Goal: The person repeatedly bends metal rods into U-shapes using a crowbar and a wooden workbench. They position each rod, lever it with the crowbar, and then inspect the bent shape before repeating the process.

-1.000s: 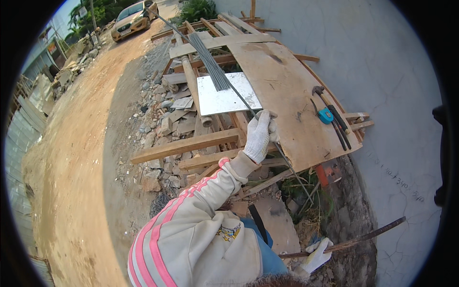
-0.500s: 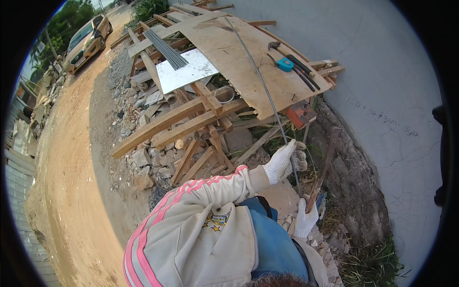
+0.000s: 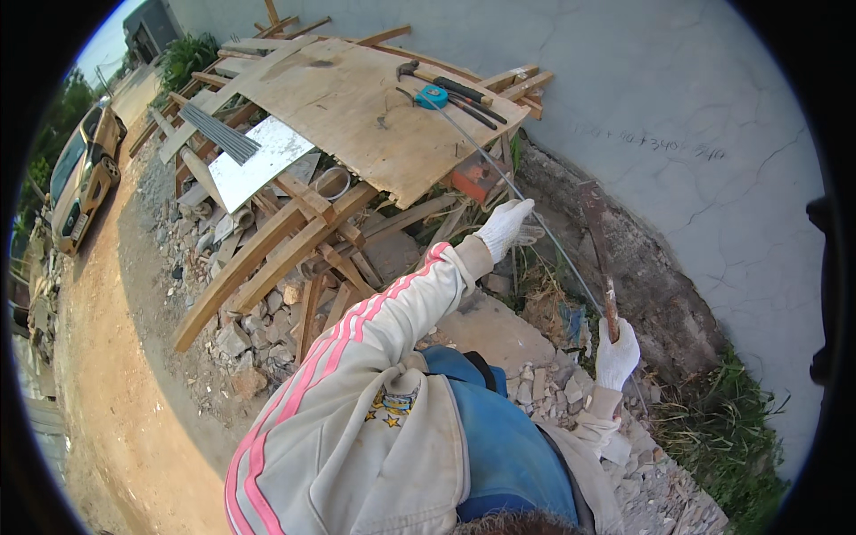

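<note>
My left hand [image 3: 506, 228], in a white knitted glove, is closed at a long thin steel rod [image 3: 566, 259]; its fingertips are partly hidden. The rod slants from above the plywood's near right part down past my right hand. Lower right, my gloved right hand [image 3: 617, 357] grips the bottom of a rusty metal bar [image 3: 599, 234], which stands nearly upright against the view of the wall. The rod runs close by this hand; whether the fingers also touch it, I cannot tell.
A plywood sheet [image 3: 357, 116] on timber beams [image 3: 267, 245] carries a hammer [image 3: 446, 82], a blue tape measure [image 3: 432, 97] and pliers-like handles [image 3: 473, 111]. Thin rods [image 3: 218, 134] lie bundled by a white panel [image 3: 260, 162]. A red brick [image 3: 475, 178], rubble [image 3: 557, 383], a grey wall [image 3: 695, 196] and a car [image 3: 87, 174] surround me.
My view has turned, shifting the plywood and timbers leftward. My hands are farther apart: the left is farther forward, the right farther right with the rusty bar. The rod now slants more.
</note>
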Motion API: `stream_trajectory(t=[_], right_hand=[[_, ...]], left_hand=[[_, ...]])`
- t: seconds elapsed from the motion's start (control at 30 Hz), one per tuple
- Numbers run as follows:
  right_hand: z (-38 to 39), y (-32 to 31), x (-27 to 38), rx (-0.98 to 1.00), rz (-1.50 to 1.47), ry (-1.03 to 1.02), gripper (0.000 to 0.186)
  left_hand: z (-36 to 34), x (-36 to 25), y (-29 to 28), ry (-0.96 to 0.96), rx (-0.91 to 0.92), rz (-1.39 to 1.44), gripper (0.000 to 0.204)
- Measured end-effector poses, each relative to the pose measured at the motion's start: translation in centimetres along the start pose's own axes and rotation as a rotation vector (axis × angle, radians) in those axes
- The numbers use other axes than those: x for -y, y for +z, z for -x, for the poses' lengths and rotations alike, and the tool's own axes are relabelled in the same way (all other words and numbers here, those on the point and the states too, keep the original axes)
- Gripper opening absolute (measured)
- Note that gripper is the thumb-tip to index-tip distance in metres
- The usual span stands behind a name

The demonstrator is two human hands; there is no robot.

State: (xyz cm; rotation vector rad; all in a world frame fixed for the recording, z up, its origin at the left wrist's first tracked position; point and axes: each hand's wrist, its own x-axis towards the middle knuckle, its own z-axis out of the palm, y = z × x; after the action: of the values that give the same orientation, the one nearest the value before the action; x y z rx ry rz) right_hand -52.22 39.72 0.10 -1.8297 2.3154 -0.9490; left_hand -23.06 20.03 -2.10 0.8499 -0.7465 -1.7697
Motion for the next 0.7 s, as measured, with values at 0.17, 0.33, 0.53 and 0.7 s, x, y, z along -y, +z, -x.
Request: stream_trajectory(t=[0.17, 0.33, 0.53, 0.7], right_hand=[[-3.1, -0.1, -0.5, 0.018, 0.041, -0.090, 0.020], [-3.0, -0.1, -0.7, 0.058, 0.045, -0.076, 0.018], [-1.9, 0.5, -0.2, -0.037, 0.051, -0.130, 0.017], [-2.2, 0.2, -0.4, -0.045, 0.116, -0.133, 0.016]], left_hand=[[-1.5, 1.2, -0.1, 0.013, -0.033, 0.037, 0.038], [-1.0, 0.9, -0.5, -0.042, -0.021, -0.002, 0.042], [-0.7, 0.6, -0.6, -0.058, 0.000, 0.016, 0.051], [-1.9, 0.7, -0.7, -0.060, 0.048, -0.075, 0.053]])
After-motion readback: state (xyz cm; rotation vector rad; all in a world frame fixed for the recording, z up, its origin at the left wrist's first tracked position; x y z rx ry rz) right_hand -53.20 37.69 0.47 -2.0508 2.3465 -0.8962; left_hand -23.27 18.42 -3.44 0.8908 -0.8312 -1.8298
